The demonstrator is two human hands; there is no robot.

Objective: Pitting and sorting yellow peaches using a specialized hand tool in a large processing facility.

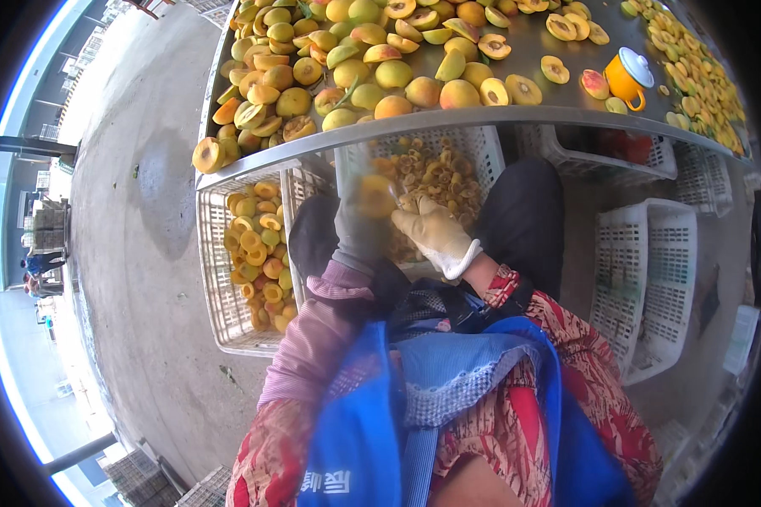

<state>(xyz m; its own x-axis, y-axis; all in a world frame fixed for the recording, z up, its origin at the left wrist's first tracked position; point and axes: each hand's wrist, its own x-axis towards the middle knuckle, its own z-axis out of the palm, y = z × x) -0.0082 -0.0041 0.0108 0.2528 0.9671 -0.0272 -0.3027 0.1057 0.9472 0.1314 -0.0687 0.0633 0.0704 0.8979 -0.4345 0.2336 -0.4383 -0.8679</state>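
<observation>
My left hand (pixel 358 221), in a grey glove and blurred by motion, is closed round a yellow peach half (pixel 375 196). Close beside it, my right hand (pixel 435 232) wears a cream glove with its fingers bent closed. A thin tool may stick out of them toward the fruit, but it is too blurred to make out. Both hands are over a white crate (pixel 492 152) between my knees, which holds brown pits and scraps (pixel 448 173). Left of my knee, another white crate (pixel 216 291) is filled with peach halves (pixel 258 253).
A metal table (pixel 524 118) in front bears many whole and halved peaches (pixel 380 51). A yellow mug with a white lid (pixel 627 78) stands near its right edge. White crates (pixel 647 287) stand on the floor at right, another (pixel 604 156) under the table. People (pixel 42 264) are far left.
</observation>
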